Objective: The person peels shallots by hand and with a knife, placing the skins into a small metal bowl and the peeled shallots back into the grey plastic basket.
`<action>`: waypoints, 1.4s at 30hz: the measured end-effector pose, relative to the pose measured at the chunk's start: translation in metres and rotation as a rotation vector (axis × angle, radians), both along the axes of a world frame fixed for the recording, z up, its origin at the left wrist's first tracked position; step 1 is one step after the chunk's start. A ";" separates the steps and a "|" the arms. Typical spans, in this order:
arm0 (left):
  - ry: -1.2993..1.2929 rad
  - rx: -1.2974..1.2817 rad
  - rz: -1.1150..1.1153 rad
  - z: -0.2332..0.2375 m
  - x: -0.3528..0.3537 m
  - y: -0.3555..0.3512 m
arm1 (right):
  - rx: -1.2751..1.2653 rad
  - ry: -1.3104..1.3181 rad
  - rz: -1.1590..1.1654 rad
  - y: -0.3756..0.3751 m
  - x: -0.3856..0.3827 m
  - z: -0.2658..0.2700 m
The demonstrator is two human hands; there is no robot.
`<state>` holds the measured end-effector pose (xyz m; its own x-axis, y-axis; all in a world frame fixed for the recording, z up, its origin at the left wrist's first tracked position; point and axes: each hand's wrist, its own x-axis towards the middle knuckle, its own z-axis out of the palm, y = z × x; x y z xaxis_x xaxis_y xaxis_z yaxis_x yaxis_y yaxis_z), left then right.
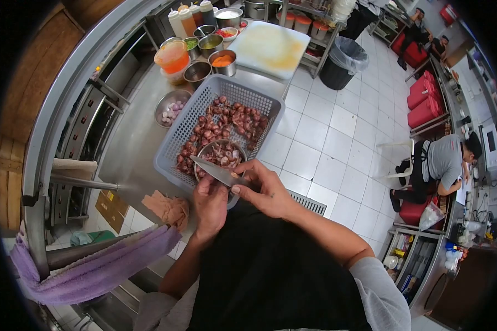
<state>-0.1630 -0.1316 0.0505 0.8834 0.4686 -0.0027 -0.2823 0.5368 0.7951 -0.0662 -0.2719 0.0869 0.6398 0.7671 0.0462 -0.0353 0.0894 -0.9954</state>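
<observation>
My right hand is closed round the handle end of a kitchen knife, its blade pointing up and left. Close against the lower side of the blade, my left hand has its fingers pressed together. What they hold, if anything, is hidden. Both hands are over the near end of a grey plastic basket. Unpeeled red shallots lie heaped in it. Under the knife tip, a round metal bowl inside the basket contains peels and shallot scraps. Peeled shallots fill part of a steel bowl left of the basket.
A stained white cutting board lies beyond the basket. Sauce bottles, an orange tub and metal containers stand at its left. A crumpled cloth is near my left arm. A person sits at the right counter.
</observation>
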 end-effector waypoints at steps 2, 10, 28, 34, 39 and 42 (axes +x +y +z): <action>-0.010 -0.003 0.005 -0.002 -0.001 -0.002 | 0.053 -0.045 -0.047 0.006 0.000 -0.013; 0.060 -0.152 -0.075 0.007 0.012 0.005 | 0.015 0.535 0.134 0.008 0.021 -0.005; 0.192 -0.144 0.067 -0.020 0.005 0.038 | -0.212 0.526 0.061 0.018 0.038 -0.047; 0.086 -0.178 0.059 -0.023 0.012 0.030 | -0.103 0.376 0.154 0.013 0.025 -0.018; 0.064 -0.142 0.032 -0.010 0.012 0.022 | -0.016 0.252 0.165 0.014 0.016 -0.005; 0.049 -0.135 0.040 -0.009 0.009 0.020 | 0.010 0.165 0.121 0.015 0.011 -0.013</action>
